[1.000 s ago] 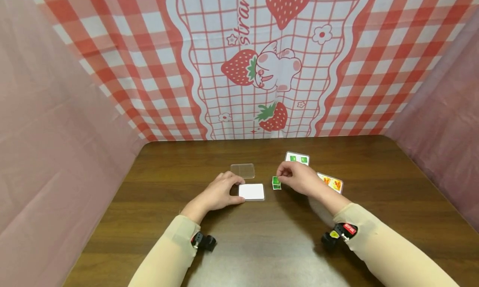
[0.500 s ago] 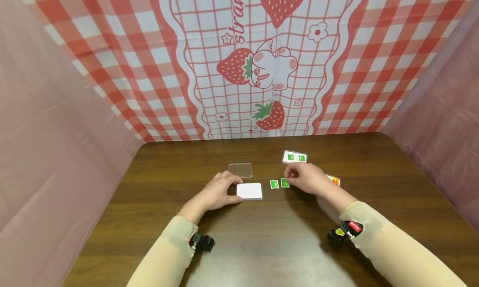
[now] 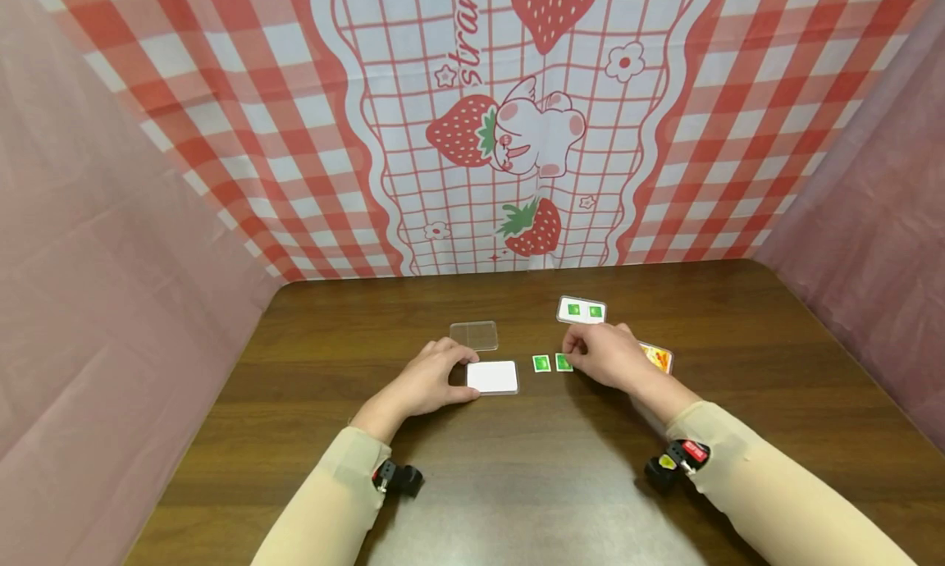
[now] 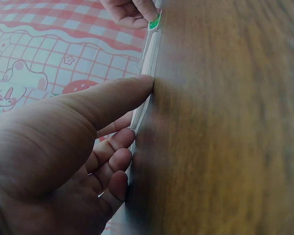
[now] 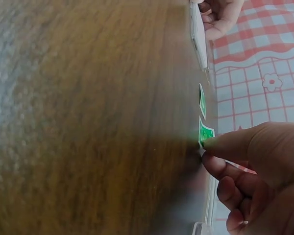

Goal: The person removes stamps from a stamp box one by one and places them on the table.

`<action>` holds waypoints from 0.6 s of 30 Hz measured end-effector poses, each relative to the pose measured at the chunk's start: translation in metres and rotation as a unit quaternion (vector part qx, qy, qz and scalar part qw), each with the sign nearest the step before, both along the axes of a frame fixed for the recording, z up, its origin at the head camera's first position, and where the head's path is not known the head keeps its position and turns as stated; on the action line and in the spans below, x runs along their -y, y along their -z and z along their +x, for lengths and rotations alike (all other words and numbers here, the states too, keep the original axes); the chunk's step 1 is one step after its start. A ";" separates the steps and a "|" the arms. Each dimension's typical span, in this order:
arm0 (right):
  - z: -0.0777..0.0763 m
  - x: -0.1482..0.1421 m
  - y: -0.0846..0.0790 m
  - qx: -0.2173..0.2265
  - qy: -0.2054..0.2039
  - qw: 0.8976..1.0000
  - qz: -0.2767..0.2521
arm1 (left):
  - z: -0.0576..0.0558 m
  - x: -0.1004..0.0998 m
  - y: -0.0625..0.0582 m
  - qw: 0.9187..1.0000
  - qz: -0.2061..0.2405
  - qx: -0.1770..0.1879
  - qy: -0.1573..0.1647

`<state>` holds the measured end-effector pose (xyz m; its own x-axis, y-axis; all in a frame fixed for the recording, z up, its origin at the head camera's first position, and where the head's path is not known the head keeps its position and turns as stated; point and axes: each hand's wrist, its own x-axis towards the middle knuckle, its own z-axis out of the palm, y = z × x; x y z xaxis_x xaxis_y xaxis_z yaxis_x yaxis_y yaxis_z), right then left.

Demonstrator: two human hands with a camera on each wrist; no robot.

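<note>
1. The right green square (image 3: 563,362) is vivid green, edged with a thin white border; in the right wrist view it looks bowed, its corner pinched between the thumb and a finger of the right hand (image 3: 604,354); whether it touches the worktop (image 3: 517,476) cannot be told.
2. The left green square (image 3: 541,363) matches it in colour and border; it lies on the worktop just beside, between its twin and the white card (image 3: 496,376).
3. The white card is plain, with rounded corners and a clear rim; the left hand (image 3: 428,379) grips its left end, thumb at the near edge, fingers at the far edge.
4. Behind it lies a transparent plate (image 3: 474,335); farther right, a card with two green squares (image 3: 585,312) and an orange-patterned card (image 3: 659,358), partly hidden.
</note>
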<state>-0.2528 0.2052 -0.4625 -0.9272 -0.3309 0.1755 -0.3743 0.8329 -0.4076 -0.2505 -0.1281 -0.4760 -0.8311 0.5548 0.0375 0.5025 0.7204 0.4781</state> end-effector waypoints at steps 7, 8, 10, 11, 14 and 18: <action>0.002 0.003 -0.005 0.007 0.007 1.000 0.020 | 0.001 0.000 0.000 1.000 0.001 0.000 0.000; 0.001 0.003 -0.004 0.006 0.007 1.000 0.020 | 0.001 0.000 -0.001 1.000 0.002 -0.001 0.001; 0.000 0.001 -0.003 0.005 0.006 1.000 0.021 | 0.001 0.000 -0.001 1.000 0.002 -0.003 0.003; -0.001 0.001 -0.002 0.005 0.005 1.000 0.021 | 0.001 0.000 -0.001 1.000 0.002 -0.004 0.004; -0.001 0.000 -0.001 0.001 0.002 1.000 0.021 | 0.001 0.000 -0.002 1.000 0.000 -0.006 0.005; 0.000 0.002 -0.003 -0.015 0.005 1.000 0.021 | 0.002 0.001 -0.002 1.000 -0.004 -0.004 0.006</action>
